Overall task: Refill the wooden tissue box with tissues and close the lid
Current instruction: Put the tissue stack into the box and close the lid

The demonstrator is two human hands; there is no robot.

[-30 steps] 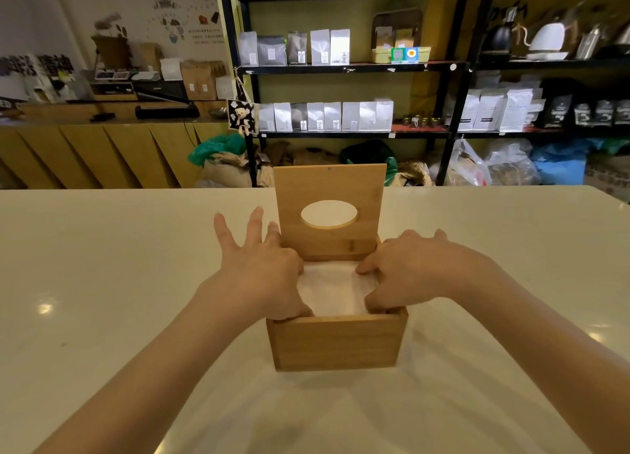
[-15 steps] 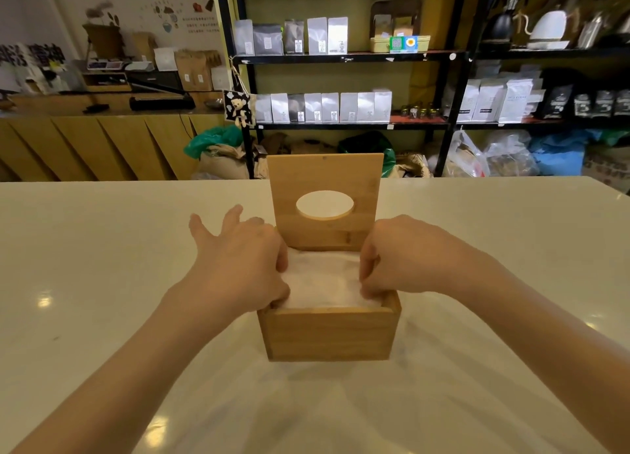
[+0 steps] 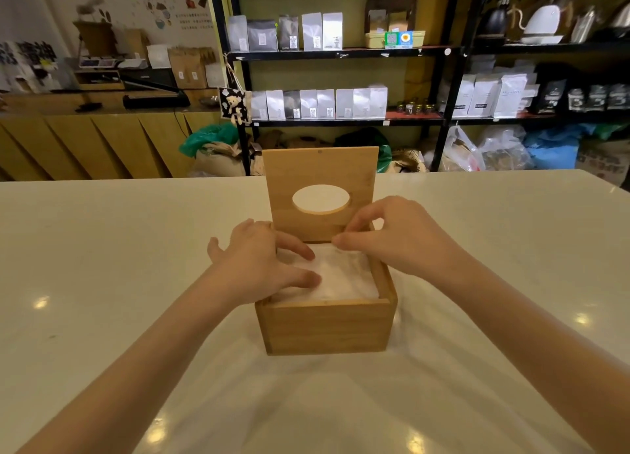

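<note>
Wooden box (image 3: 325,327) sits mid-desk (image 3: 102,249), one flat side facing the camera, edges square to the desk edge. Looks roughly square from here, no clear long axis. Lid (image 3: 320,194) stands upright at the far rim, hinged there, oval hole facing the camera w/ pale desk showing through it. Tissues (image 3: 341,276) fill the inside, white, top surface a bit below the rim.

Left hand (image 3: 259,266): over the box's left wall, thumb and forefinger spread, tips resting on the tissues; open, not gripping anything. Right hand (image 3: 395,235): over the far right corner, fingers curled, thumb and forefinger tips close together near the lid's base; whether it pinches tissue, cannot tell.

Vs 0.5 s ago: both hands then lay lower, pressing into the sides of the stack. Right hand has since lifted and shifted toward the lid; left has opened out. Box and lid unchanged in pose.

Behind the desk: black shelves (image 3: 341,52) w/ pouches.
</note>
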